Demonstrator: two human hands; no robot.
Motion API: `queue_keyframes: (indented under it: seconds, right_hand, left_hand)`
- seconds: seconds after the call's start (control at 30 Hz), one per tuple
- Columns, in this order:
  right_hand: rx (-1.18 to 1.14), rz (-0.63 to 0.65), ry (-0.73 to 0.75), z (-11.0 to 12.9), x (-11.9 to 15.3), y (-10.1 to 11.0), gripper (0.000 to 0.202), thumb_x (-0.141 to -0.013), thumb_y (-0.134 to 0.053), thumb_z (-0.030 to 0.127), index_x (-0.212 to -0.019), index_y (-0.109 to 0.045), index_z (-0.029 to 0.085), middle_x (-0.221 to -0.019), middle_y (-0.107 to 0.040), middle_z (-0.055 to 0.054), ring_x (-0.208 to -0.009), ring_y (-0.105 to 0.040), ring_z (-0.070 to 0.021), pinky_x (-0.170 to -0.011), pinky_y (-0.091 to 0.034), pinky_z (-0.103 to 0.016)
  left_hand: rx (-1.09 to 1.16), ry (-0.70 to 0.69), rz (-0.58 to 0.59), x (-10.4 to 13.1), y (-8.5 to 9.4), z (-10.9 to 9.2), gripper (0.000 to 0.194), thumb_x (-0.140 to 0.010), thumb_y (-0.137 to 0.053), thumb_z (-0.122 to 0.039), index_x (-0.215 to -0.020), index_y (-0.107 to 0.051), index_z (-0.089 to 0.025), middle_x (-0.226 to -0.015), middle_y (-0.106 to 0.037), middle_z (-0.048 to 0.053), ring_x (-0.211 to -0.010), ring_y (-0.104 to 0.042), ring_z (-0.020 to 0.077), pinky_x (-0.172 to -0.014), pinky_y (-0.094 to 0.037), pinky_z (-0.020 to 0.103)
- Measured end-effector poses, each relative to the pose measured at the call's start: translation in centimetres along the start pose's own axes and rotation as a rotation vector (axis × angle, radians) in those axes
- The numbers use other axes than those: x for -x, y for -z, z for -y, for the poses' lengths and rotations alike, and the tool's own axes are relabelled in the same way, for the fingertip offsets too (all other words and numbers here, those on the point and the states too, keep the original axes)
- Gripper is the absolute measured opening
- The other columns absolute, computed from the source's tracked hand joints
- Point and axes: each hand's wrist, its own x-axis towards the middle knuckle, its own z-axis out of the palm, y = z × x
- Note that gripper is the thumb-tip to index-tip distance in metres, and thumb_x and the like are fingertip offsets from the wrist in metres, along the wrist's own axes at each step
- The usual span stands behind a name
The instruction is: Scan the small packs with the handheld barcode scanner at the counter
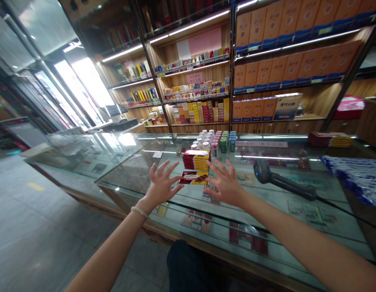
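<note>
Two hands (160, 187) (225, 184), one carton stack (196, 159), one scanner (282, 181)

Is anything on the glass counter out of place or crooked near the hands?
Yes, slightly. One red and yellow carton lies in front of the neat stack of cartons, turned at an angle to it. The left hand and right hand are spread open on either side. A barcode scanner lies flat on the glass counter.

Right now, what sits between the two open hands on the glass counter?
In the head view, a stack of red-and-yellow boxes stands between the left hand and right hand, on the glass counter.
</note>
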Motion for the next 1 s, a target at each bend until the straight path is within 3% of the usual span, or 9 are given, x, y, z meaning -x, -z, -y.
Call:
queue_keyframes:
  seconds: [0.37, 1.0]
  right_hand:
    - [0.03, 0.017, -0.009, -0.06, -0.11, -0.3, 0.05, -0.101, -0.051, 0.065, -0.125, -0.076, 0.03, -0.169, -0.038, -0.012, -0.157, -0.025, -0.0347, -0.125, 0.002, -0.059]
    - [0.039, 0.03, -0.008, 0.02, -0.19, -0.48, 0.05, -0.102, -0.049, 0.064, -0.128, -0.075, 0.03, -0.169, -0.038, -0.011, -0.156, -0.027, -0.0343, -0.125, 0.002, -0.059]
  left_hand:
    - [-0.039, -0.008, -0.033, 0.05, -0.94, 0.31, 0.032, -0.092, -0.065, -0.06, -0.115, -0.078, -0.042, -0.164, -0.048, 0.0, -0.154, -0.035, 0.0342, -0.127, 0.008, 0.059]
    - [-0.041, 0.009, -0.021, 0.15, -1.13, 0.39, 0.036, -0.093, -0.064, -0.061, -0.121, -0.076, -0.042, -0.164, -0.048, 0.002, -0.154, -0.034, 0.0339, -0.127, 0.005, 0.06]
